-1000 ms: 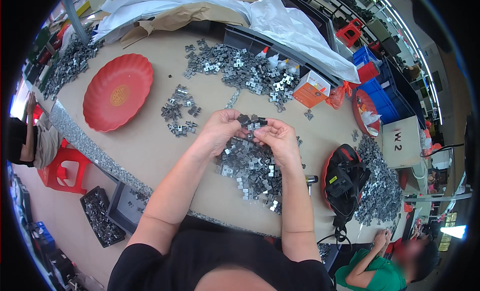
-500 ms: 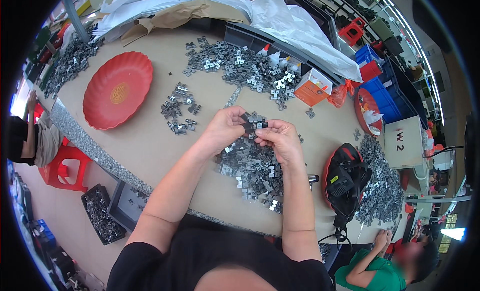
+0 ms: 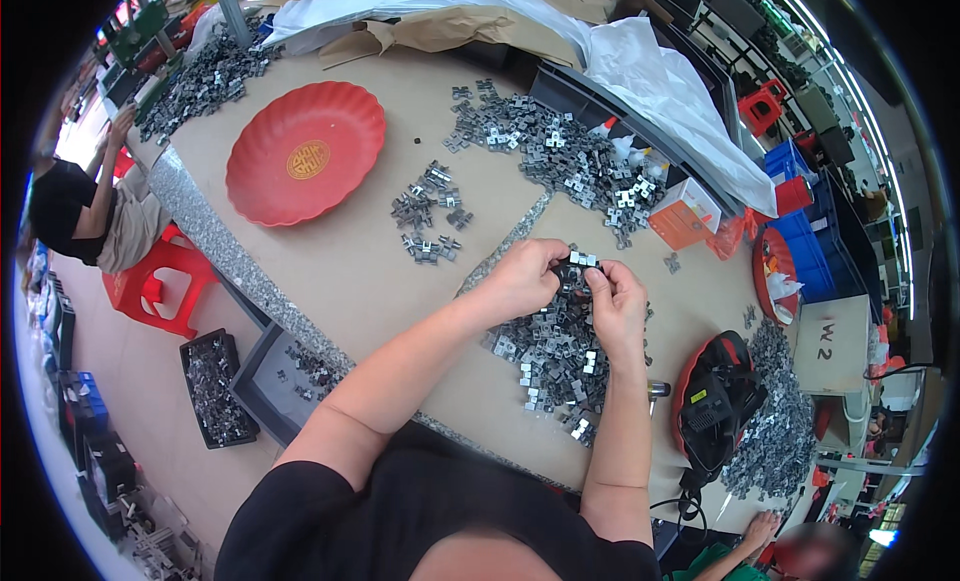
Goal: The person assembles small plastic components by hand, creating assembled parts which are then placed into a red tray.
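Observation:
Both hands meet over the middle of the table, above a pile of small silver-and-black metal parts (image 3: 545,346). A small silver-and-black metal part (image 3: 583,260) shows between the fingertips, its bright squares turned up. My left hand (image 3: 530,276) pinches it from the left, fingers curled. From the right, my right hand (image 3: 618,306) grips it, with the thumb pressed on its near side. The fingers hide much of the part. A smaller group of loose metal parts (image 3: 430,209) lies to the left, and a larger heap (image 3: 560,146) spreads beyond my hands.
A red scalloped plate (image 3: 300,196) lies at the far left. An orange-and-white box (image 3: 685,215) stands by a grey tray (image 3: 580,99) and small bottles. On the right, a red dish (image 3: 685,436) holds a black device. People sit at both sides; bins of parts (image 3: 218,391) are at lower left.
The whole view has swung, so the table's things appear further right. Both hands stay together on the small metal part, whose bright squares now face up more plainly.

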`<state>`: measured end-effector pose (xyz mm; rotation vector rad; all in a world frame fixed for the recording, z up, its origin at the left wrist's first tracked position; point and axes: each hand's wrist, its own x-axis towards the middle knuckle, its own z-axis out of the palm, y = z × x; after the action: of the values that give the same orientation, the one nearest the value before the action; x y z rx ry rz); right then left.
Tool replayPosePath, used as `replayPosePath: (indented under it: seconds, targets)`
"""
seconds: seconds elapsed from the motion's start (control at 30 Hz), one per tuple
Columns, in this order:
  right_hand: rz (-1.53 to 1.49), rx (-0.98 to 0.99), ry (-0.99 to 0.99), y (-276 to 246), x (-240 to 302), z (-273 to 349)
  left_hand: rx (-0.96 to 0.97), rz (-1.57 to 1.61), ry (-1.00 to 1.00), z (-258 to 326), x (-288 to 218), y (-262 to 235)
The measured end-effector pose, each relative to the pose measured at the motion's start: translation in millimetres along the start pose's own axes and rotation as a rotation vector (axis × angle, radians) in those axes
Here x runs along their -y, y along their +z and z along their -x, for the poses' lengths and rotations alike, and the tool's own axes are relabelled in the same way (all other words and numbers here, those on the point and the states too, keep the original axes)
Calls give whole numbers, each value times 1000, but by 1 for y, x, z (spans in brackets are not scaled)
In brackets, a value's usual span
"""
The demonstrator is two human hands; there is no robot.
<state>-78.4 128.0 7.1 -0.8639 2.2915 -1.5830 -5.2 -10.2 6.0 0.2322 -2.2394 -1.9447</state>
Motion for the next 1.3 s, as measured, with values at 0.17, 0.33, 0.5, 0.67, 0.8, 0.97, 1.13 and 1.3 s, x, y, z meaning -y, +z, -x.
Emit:
replayPosePath:
  seconds: [0.17, 0.33, 0.5, 0.67, 0.8, 0.97, 1.13, 1.3]
  targets:
    - [-201, -12, 78, 6, 9, -2, -57, -69, -7, 0, -1, -2]
    - [93, -9, 25, -19, 0, -3, -472, -912, -25, -3, -6, -33]
    - [667, 168, -294, -31, 20, 0, -520, -1139, -325, -5, 18, -57]
    - [430, 248, 131, -61, 12, -15, -525, -1026, -310, -3, 3, -54]
    - [573, -222, 459, -124, -64, -55, -507, -708, -138, -11, 5, -44]
    - [633, -320, 654, -110, -71, -70, -214, 640, -171, -12, 15, -33]
    - [868, -222, 505, -102, -60, -73, -97, 802, -263, -10, 13, -32]
    - [946, -176, 350, -113, -74, -69, -83, 922, -305, -10, 5, -25]
